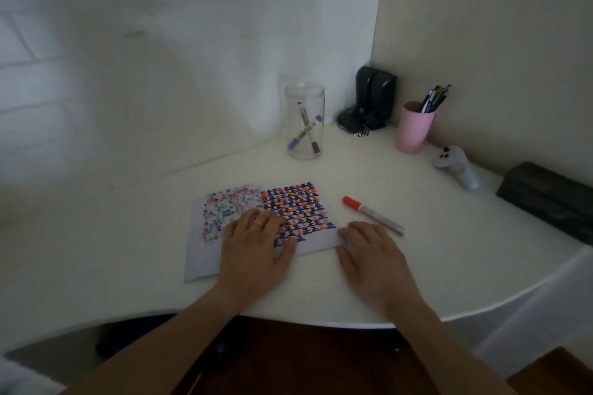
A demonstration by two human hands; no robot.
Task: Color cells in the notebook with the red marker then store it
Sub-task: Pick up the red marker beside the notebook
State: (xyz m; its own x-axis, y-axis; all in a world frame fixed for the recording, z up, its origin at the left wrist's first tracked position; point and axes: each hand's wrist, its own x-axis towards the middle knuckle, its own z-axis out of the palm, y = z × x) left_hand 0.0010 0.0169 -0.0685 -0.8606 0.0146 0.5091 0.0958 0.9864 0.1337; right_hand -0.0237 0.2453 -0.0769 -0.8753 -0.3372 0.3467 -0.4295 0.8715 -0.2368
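1. The left hand [256, 245] lies flat, palm down, on the open notebook [256, 224], fingers spread and holding nothing; a ring sits on one finger.
2. The right hand [372, 256] rests palm down on the counter [417, 260], its grip loose and empty, fingertips touching the notebook's right edge.
3. Both forearms reach in from the counter's near edge.
4. One red marker [372, 215], capped, lies on the counter just right of the notebook, its tail end just beside the right hand.
5. One clear jar [305, 122] stands toward the far corner with two markers crossed inside.
6. One pink cup [414, 128] of pens stands at the far right edge; how many pens cannot be told.
7. One white controller [455, 167] lies near the cup.
8. The notebook's two pages show coloured cells.
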